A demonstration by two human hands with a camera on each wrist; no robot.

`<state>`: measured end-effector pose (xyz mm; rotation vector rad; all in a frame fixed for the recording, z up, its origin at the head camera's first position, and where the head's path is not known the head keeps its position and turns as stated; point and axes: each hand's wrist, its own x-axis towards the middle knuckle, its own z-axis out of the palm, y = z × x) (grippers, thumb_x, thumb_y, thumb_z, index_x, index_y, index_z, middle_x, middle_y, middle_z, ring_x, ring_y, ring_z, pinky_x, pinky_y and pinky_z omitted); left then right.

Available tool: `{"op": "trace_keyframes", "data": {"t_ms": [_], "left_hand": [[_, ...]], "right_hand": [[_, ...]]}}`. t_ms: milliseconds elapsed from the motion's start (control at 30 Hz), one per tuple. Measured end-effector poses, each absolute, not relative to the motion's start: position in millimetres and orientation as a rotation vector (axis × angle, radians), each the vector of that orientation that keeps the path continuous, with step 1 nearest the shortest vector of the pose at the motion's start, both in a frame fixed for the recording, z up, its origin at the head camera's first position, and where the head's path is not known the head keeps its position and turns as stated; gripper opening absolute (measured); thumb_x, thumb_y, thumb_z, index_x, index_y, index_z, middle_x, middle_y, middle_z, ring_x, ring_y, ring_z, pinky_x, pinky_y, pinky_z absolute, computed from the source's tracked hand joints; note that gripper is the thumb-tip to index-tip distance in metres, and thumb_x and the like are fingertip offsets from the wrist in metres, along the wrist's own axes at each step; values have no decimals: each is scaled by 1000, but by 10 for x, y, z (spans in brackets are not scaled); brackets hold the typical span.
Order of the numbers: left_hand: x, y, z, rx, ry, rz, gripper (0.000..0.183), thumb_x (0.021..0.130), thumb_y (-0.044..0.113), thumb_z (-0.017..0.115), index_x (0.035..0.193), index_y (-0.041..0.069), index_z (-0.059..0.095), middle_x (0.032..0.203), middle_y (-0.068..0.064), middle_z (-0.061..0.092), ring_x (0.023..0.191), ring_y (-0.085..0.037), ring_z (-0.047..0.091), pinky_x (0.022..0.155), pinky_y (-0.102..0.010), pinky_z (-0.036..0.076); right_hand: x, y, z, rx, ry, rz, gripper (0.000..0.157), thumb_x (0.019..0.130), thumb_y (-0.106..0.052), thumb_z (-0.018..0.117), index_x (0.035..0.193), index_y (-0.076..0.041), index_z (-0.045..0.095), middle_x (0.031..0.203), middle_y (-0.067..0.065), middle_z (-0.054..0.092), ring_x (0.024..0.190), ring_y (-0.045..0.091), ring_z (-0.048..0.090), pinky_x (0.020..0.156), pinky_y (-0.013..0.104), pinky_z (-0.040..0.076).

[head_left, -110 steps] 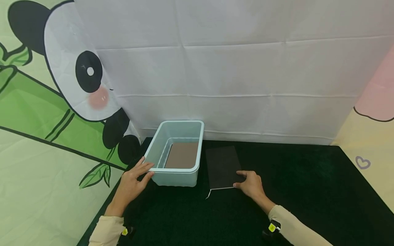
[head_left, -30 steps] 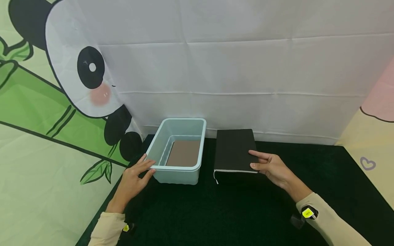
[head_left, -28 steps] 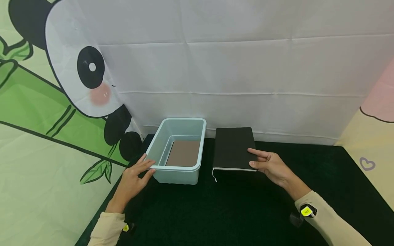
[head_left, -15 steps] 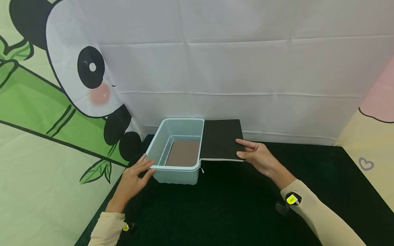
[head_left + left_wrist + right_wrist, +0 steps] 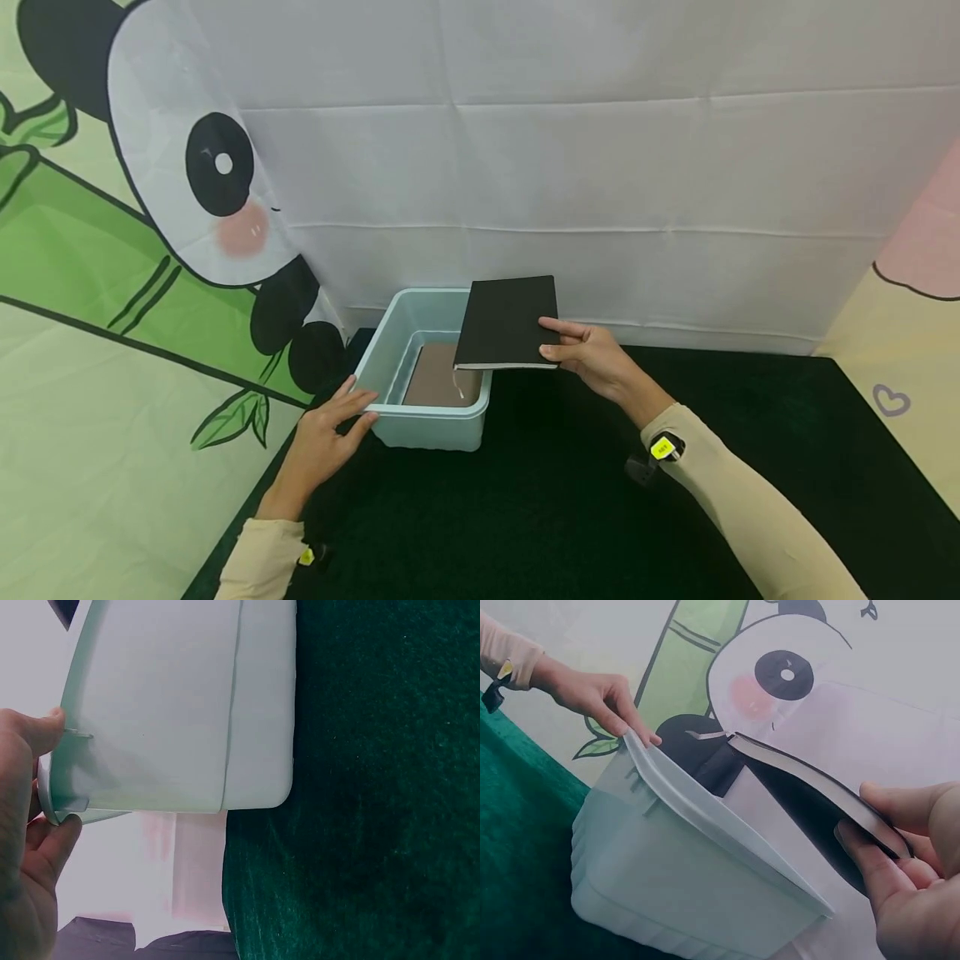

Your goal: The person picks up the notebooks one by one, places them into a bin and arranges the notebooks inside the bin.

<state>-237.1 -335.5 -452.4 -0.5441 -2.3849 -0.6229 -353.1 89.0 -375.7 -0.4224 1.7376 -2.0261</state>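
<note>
A black notebook [image 5: 506, 321] with a pale ribbon is held flat above the right side of a light blue plastic bin [image 5: 427, 427]. My right hand [image 5: 596, 358] pinches the notebook by its right edge, thumb on one face and fingers on the other, as the right wrist view shows the notebook [image 5: 810, 799] raised over the rim. At the bin's near left corner, my left hand [image 5: 324, 446] grips the rim; in the left wrist view the thumb and fingers of the left hand [image 5: 34, 825] are on either side of it. Inside the bin lies a flat brown panel [image 5: 431, 379], partly hidden by the notebook.
The bin stands on a dark green cloth-covered table [image 5: 570, 500], close to a white fabric backdrop [image 5: 562, 167]. A panda-printed cloth [image 5: 187, 167] hangs at the left, and a yellow and pink printed cloth [image 5: 892, 350] at the right.
My right hand lifted the black notebook off the table and carried it up and leftward, from beside the bin to above its right side. The left hand stays on the rim.
</note>
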Motion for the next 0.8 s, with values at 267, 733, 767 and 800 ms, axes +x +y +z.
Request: {"op": "trace_keyframes", "data": {"t_ms": [267, 733, 767, 800], "left_hand": [[-2364, -3340, -4514, -541, -2389, -627, 38, 86, 6, 80, 123, 3, 74, 124, -16, 72, 132, -42, 56, 93, -57, 52], [-2357, -3320, -4506, -522, -2399, -647, 37, 87, 8, 80, 123, 3, 74, 124, -17, 72, 133, -43, 55, 93, -59, 52], [-2357, -3321, -4510, -520, -2400, -651, 37, 87, 8, 80, 123, 4, 74, 125, -17, 71, 133, -43, 55, 93, -59, 52], [-2357, -3322, -4515, -518, -2401, -654, 37, 87, 8, 80, 124, 4, 74, 125, -17, 71, 133, -42, 55, 93, -59, 52]], "right_hand": [[-3652, 607, -3717, -401, 1754, -2018, 62, 94, 2, 69, 152, -5, 47, 171, 9, 8, 155, 31, 20, 121, 49, 31], [-3760, 230, -3821, -366, 1767, -2008, 60, 91, 6, 72, 146, -4, 54, 170, 11, 17, 154, 30, 22, 117, 49, 37], [-3766, 201, -3822, -364, 1773, -2003, 59, 91, 6, 73, 146, -4, 55, 169, 11, 18, 154, 30, 23, 117, 49, 37], [-3771, 171, -3822, -363, 1776, -1999, 58, 90, 6, 73, 145, -4, 56, 169, 11, 19, 154, 30, 24, 117, 49, 38]]}}
